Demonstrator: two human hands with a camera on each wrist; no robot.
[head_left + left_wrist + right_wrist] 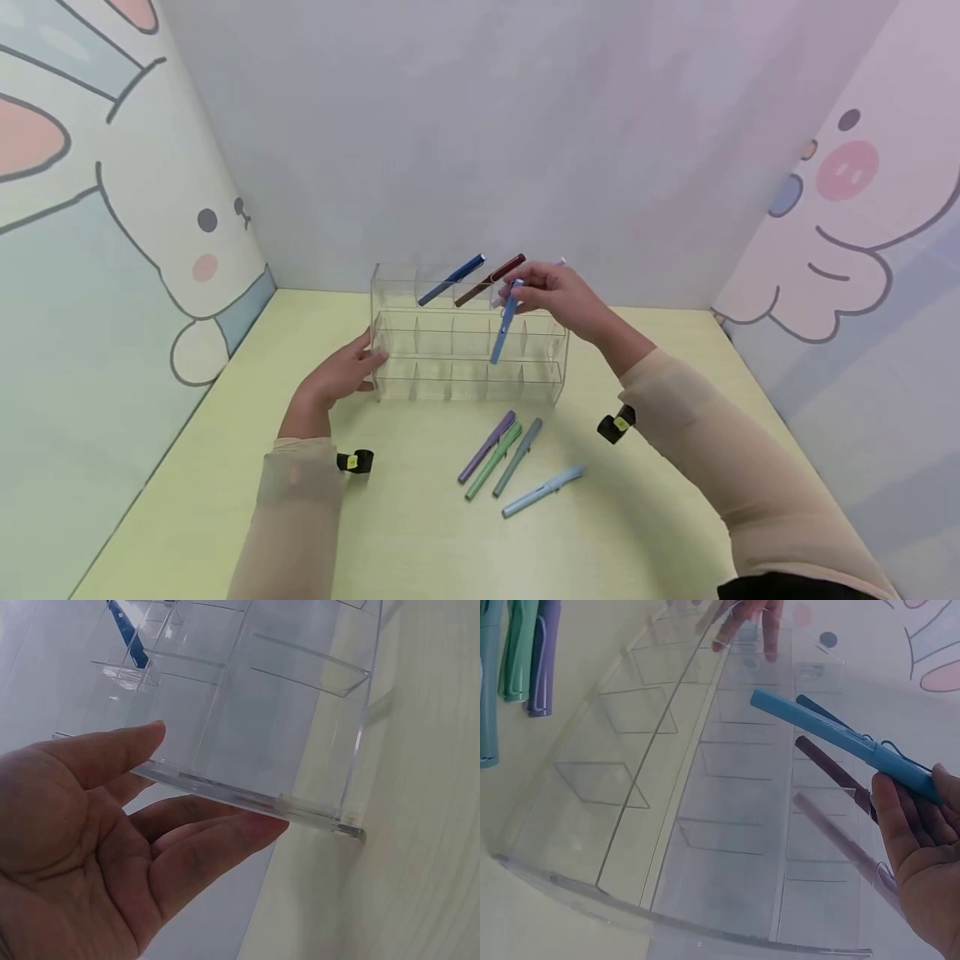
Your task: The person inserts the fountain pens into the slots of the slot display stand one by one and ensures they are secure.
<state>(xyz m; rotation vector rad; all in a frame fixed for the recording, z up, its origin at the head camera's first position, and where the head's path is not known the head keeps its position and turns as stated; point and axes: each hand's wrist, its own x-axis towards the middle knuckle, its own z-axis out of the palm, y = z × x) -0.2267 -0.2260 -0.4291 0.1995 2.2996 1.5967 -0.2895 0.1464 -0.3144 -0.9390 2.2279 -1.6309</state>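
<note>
A clear acrylic pen rack (431, 390) with stepped rows of compartments stands on the table. My left hand (341, 371) holds its left side panel, thumb on one face and fingers on the other, as the left wrist view shows. Over the rack's right half, my right hand (570, 302) pinches a blue pen (504, 329) near its upper end. That pen slants downward in front of the rows. Leaning in the top row are a dark blue pen (452, 280), a dark red pen (491, 281) and a pale lilac pen (840, 836), the last partly hidden behind the right hand in the head view.
On the table before the rack lie a purple pen (487, 447), a green pen (494, 461) and a grey-green pen (517, 458), side by side. A light blue pen (543, 492) lies nearer, to their right. Behind the rack rises a plain wall (480, 150).
</note>
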